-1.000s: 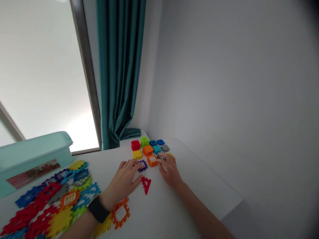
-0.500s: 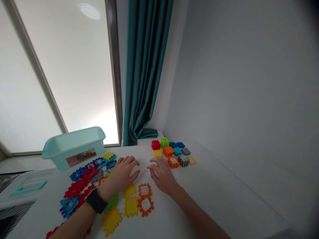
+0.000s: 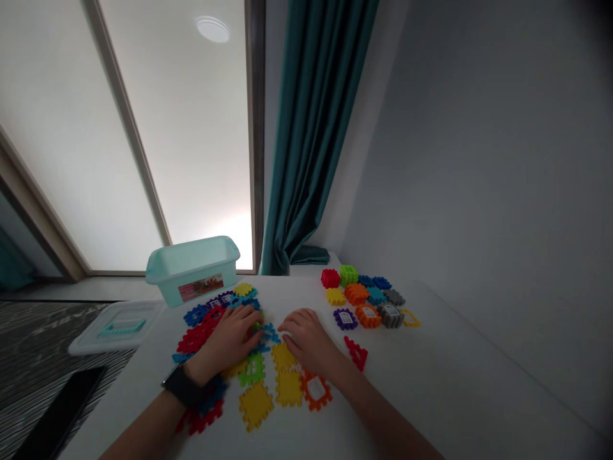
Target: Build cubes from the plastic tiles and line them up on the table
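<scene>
Holds left hand palm down over the loose tiles on the white table, with fingers bent and thumb set apart. Reaches with those fingertips to a green tile, largely hidden beneath. Cannot tell the left grip, open or closed. Wears a black watch on the left wrist.

Holds right hand just across from the left, palm down, with fingers curled at the far edge of a yellow tile. Cannot tell the right grip either. Has a light blue tile between both hands, near the right fingertips.

Has red tiles on the far side of the left hand, with purple tiles behind. Shows, nearer the body, a lime tile, a square yellow piece and an orange tile, the last partly under the right wrist. Has a red triangle lying just right of the right forearm.

Shows sorted stacks at the far right, among them a purple stack, an orange stack and a grey stack, with a yellow frame alongside. Has a mint bin behind the loose tiles and a clear lid farther left.
</scene>
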Demonstrator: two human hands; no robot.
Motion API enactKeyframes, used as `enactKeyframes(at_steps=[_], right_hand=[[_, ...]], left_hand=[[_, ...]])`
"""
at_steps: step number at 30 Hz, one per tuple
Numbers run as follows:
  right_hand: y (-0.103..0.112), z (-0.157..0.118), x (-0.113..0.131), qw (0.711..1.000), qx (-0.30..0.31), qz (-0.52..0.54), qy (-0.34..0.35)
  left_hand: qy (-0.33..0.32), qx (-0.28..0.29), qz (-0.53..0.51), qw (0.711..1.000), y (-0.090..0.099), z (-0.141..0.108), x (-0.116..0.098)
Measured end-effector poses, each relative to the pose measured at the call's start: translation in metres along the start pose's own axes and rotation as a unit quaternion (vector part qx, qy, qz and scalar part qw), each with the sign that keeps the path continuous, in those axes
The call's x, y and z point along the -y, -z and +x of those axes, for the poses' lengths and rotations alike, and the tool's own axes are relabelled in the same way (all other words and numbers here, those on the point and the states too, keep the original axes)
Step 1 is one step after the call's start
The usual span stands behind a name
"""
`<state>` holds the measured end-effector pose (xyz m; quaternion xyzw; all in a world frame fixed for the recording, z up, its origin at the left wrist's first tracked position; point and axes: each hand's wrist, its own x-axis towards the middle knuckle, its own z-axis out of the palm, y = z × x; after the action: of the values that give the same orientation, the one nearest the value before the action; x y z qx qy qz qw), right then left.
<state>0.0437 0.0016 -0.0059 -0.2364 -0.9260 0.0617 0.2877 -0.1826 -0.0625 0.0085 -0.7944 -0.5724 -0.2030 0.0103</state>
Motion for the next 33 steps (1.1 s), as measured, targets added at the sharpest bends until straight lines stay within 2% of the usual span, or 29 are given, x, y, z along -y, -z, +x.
enactKeyframes(at_steps=[6, 11, 16, 20, 25, 33], right_hand=[[-0.011, -0.010, 0.009, 0.999, 0.045, 0.022, -0.007], [-0.006, -0.019, 0.010, 0.998, 0.056, 0.029, -0.011], [-0.002, -0.024, 0.008, 0.997, 0.057, 0.045, -0.027], [-0.001, -0.025, 0.007, 0.994, 0.078, 0.053, -0.047], [0.002, -0.023, 0.006, 0.987, 0.127, 0.066, -0.072], [0.003, -0.022, 0.006, 0.984, 0.129, 0.084, -0.085]], left_hand=[[-0.006, -0.007, -0.008, 1.000, 0.006, -0.006, 0.007], [0.025, -0.008, 0.025, 0.999, 0.012, -0.012, 0.022], [0.039, -0.013, 0.047, 0.998, 0.008, -0.015, 0.032], [0.047, -0.014, 0.051, 0.998, 0.004, -0.014, 0.031], [0.026, 0.004, 0.032, 0.999, 0.000, -0.014, 0.027], [-0.011, 0.023, -0.001, 1.000, 0.002, -0.014, 0.011]])
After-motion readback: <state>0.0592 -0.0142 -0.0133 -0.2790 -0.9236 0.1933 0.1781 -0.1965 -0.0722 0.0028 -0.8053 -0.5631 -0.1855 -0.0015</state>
